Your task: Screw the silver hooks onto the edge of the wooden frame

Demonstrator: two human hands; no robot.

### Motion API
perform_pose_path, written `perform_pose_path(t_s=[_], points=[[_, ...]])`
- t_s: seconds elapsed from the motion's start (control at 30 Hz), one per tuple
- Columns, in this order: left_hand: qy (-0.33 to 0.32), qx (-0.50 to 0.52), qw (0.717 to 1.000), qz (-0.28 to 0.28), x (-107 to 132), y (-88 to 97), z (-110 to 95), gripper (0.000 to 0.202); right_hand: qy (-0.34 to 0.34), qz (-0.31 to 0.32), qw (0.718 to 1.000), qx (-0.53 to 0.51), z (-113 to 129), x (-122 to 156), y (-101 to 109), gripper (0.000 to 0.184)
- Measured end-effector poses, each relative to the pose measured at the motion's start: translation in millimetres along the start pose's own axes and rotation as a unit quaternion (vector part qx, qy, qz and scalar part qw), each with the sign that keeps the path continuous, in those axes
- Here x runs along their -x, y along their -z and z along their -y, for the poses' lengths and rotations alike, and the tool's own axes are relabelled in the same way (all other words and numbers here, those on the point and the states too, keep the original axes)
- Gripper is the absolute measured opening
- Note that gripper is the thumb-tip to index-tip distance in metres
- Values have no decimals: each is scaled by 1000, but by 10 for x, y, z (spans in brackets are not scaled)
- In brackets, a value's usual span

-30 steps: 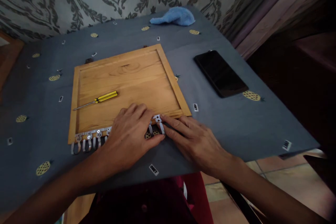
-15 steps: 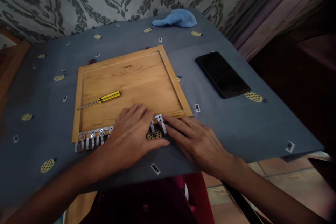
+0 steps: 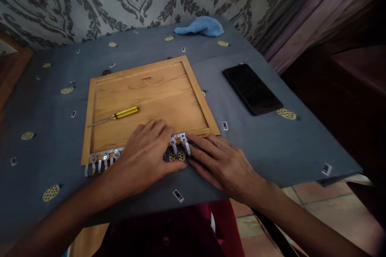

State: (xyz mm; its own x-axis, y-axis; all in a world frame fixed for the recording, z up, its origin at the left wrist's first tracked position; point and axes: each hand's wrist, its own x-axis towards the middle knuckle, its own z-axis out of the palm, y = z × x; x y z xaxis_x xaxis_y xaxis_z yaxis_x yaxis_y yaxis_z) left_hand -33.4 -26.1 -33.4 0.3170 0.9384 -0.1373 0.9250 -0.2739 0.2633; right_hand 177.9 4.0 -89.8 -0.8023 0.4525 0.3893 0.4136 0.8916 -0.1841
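A square wooden board [image 3: 157, 96] with a raised rim lies on the grey tablecloth [image 3: 256, 148]. Along its near edge runs a metal strip of hooks [image 3: 104, 158], fixed with screws. My left hand [image 3: 144, 158] lies flat over the middle of that strip, fingers stretched out and together. My right hand [image 3: 220, 160] rests beside it, its fingers extended and touching the hooks at the strip's right end [image 3: 181, 142]. A yellow-handled screwdriver [image 3: 116, 115] lies on the board, left of my hands. Neither hand grips anything.
A black phone [image 3: 251, 88] lies face up to the right of the board. A blue cloth [image 3: 200, 27] sits at the table's far edge by the patterned wall. The table's front edge runs just under my wrists; tiled floor shows at lower right.
Both hands have stayed on the hook strip; my left hand has drawn slightly back, uncovering another hook at the right end. The view has shifted a little.
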Motion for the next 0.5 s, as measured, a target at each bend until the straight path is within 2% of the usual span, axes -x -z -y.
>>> perform_pose_path(t_s=[0.2, 0.33, 0.43, 0.5], points=[[-8, 8, 1000, 10, -3, 22, -4, 48, -8, -17, 1000, 13, -2, 5, -29, 26], [8, 35, 999, 14, 14, 117, 17, 41, -2, -30, 999, 17, -15, 20, -40, 27], [19, 62, 997, -29, 80, 222, 89, 34, 13, -41, 999, 8, -54, 76, -71, 35], [28, 91, 993, -75, 132, 276, 209, 30, 40, -57, 997, 22, -139, 154, -167, 42]])
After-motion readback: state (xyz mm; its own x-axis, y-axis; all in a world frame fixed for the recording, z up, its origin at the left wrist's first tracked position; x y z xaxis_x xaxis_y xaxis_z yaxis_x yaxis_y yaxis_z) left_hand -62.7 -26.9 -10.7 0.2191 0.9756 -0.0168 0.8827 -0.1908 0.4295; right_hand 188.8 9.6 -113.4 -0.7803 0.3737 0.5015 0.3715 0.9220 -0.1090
